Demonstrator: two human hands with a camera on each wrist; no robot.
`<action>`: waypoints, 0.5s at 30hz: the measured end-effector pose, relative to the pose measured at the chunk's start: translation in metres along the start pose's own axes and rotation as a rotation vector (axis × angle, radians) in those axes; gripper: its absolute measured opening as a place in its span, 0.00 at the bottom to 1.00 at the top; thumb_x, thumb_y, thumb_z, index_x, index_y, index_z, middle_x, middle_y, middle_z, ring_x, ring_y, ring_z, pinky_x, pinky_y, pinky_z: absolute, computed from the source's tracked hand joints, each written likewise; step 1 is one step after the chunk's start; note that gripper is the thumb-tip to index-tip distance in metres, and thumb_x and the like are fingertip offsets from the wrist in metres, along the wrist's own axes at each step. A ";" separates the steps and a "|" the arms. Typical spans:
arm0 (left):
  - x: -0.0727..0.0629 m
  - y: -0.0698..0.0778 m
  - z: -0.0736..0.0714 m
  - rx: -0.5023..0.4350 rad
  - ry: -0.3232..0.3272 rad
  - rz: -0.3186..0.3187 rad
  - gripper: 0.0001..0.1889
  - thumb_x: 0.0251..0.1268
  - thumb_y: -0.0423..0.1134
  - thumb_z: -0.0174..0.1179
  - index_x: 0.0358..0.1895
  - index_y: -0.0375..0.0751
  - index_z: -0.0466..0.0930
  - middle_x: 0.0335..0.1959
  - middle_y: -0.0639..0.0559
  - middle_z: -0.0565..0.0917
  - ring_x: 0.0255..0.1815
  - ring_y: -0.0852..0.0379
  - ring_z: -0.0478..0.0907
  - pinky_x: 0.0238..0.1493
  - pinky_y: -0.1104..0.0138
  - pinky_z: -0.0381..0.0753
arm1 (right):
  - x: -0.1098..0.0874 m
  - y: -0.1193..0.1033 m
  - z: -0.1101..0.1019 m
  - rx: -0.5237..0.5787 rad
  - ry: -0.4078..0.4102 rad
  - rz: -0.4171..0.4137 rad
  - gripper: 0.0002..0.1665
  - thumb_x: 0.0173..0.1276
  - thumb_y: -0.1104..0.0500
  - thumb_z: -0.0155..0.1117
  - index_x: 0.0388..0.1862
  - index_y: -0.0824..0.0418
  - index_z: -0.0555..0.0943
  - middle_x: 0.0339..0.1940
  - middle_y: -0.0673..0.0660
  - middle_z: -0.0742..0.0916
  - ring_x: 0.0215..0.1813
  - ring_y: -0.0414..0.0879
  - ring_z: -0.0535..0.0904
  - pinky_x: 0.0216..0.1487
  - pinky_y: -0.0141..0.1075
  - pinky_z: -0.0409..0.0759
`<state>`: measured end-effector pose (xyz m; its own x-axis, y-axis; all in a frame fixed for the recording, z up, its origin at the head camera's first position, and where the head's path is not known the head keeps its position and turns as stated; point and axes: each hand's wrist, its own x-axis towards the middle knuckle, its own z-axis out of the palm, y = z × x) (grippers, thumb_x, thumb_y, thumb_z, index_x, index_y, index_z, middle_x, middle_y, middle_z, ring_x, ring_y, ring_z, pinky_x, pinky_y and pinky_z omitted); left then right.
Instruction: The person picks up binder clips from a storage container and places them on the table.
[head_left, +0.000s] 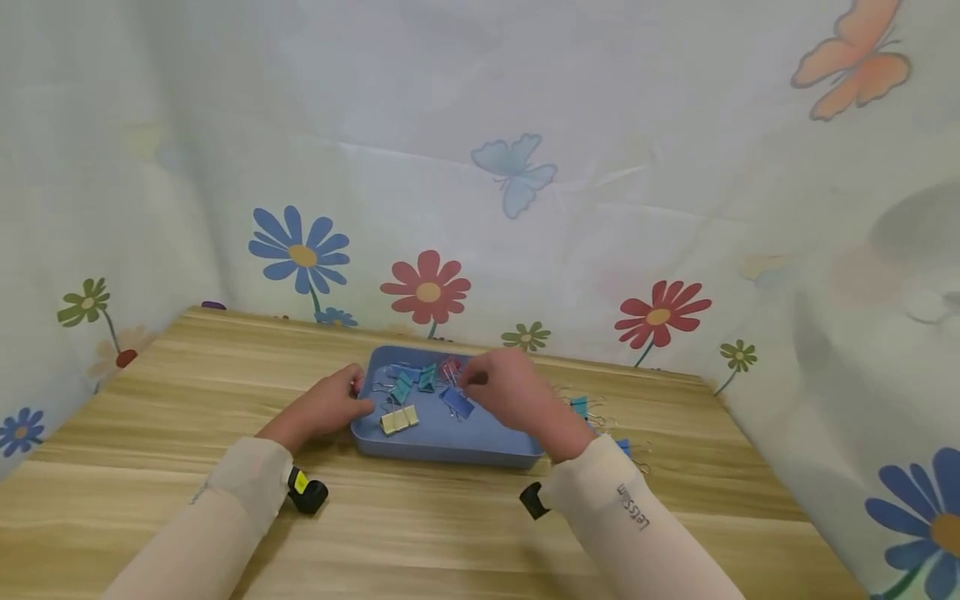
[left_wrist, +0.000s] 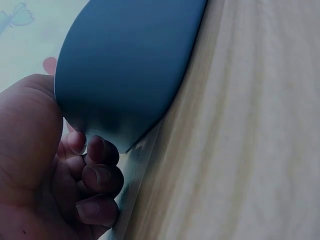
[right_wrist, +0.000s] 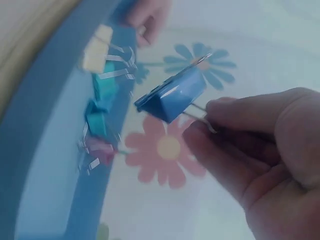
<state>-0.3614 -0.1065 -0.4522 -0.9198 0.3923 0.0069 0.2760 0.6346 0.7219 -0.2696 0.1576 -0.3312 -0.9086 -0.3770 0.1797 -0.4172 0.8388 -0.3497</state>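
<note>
A blue tray [head_left: 480, 446] stands on the wooden table. At its left end my left hand [head_left: 326, 406] holds the wall, thumb at the rim and fingers curled outside, as the left wrist view shows of that hand [left_wrist: 65, 170]. Over the tray, my right hand [head_left: 513, 396] pinches a blue binder clip [right_wrist: 177, 95] by a wire handle between thumb and finger. The clip hangs above the tray floor, apart from the others. In the tray lie a pale yellow binder clip [head_left: 399, 420], teal binder clips [head_left: 402, 387], a pinkish-red one [head_left: 450, 368] and a blue one [head_left: 405, 372] at the back.
Right of the tray, more binder clips [head_left: 580, 407] lie on the table [head_left: 405, 533], partly hidden behind my right forearm. A flower-printed curtain [head_left: 585, 250] hangs along the table's back edge. Each sleeve cuff carries a small black wrist camera [head_left: 307, 493].
</note>
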 end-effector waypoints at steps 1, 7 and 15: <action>0.000 -0.001 0.000 0.001 0.001 0.001 0.15 0.58 0.40 0.58 0.38 0.37 0.62 0.20 0.53 0.59 0.24 0.55 0.64 0.28 0.64 0.63 | -0.002 0.004 -0.005 0.012 0.023 0.008 0.05 0.64 0.62 0.65 0.36 0.57 0.87 0.34 0.49 0.88 0.35 0.38 0.82 0.42 0.35 0.82; 0.000 -0.001 -0.001 0.001 -0.004 -0.009 0.14 0.58 0.40 0.58 0.38 0.38 0.62 0.20 0.53 0.60 0.24 0.55 0.65 0.28 0.64 0.63 | -0.019 0.039 -0.032 0.191 0.118 0.157 0.05 0.62 0.58 0.68 0.37 0.55 0.87 0.37 0.51 0.89 0.37 0.41 0.84 0.41 0.37 0.82; -0.001 0.000 0.000 0.007 0.005 0.006 0.14 0.59 0.40 0.58 0.37 0.38 0.61 0.20 0.54 0.59 0.24 0.55 0.64 0.29 0.64 0.63 | -0.047 0.105 -0.056 0.473 0.157 0.314 0.16 0.64 0.51 0.67 0.46 0.59 0.85 0.43 0.56 0.88 0.44 0.46 0.87 0.55 0.47 0.79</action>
<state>-0.3608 -0.1066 -0.4526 -0.9194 0.3929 0.0145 0.2834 0.6368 0.7171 -0.2696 0.2850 -0.3250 -0.9914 -0.0457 0.1227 -0.1243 0.6213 -0.7737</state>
